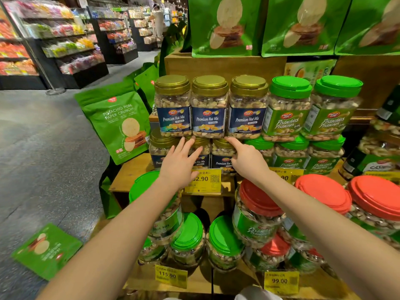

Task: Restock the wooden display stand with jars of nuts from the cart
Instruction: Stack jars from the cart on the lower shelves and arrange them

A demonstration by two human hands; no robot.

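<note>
You are reaching your left hand [179, 163] and right hand [246, 158], both open-fingered and holding nothing, toward the base of the stacked nut jars [208, 107] just above them on the wooden stand [134, 176], where an uneven push could be tipping that top row forward.

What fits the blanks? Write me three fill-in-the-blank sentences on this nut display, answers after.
The three clear plastic Premium Nut Mix jars on the top row have ___ lids. The clear plastic Pistachios jars to their right have ___ lids. The yellow price tag at lower right reads ___.
Missing words: gold, green, 99.00.
</note>
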